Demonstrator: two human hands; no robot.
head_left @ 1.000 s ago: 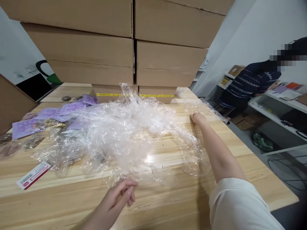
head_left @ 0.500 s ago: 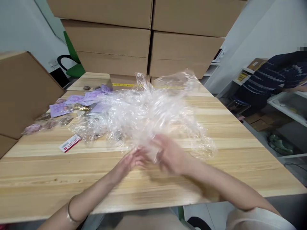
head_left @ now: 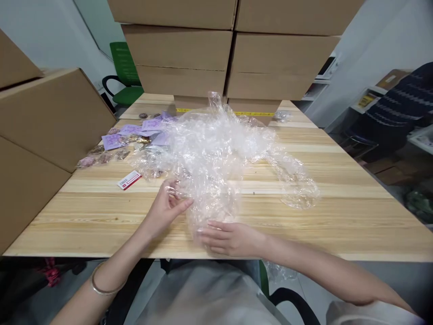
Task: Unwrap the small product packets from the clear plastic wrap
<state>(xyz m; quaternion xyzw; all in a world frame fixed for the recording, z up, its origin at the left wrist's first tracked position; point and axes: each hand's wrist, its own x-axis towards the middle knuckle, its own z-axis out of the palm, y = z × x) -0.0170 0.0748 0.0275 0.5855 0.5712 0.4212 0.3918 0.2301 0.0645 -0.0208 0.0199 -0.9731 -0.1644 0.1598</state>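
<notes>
A crumpled heap of clear plastic bags (head_left: 209, 149) spreads across the middle of the table and reaches toward me. My left hand (head_left: 167, 205) is at the left edge of its near part, fingers curled into the film and thumb against it, in a loose grip. My right hand (head_left: 233, 239) lies flat with fingers stretched out over the near end of the plastic, close to the table's front edge. Whether anything is inside the film under my hands, I cannot make out.
Purple printed packets (head_left: 113, 141) and small clear-wrapped bundles lie left of the heap, near a red-and-white label card (head_left: 129, 179). Stacked cardboard boxes (head_left: 182, 49) stand behind the table, and a large carton (head_left: 61, 113) stands at left. A person (head_left: 402, 108) is at right beside shelves.
My right hand has come down flat toward the table's front edge. The plastic's near end now lies spread between my hands. My view has shifted, showing more of the left cartons.
</notes>
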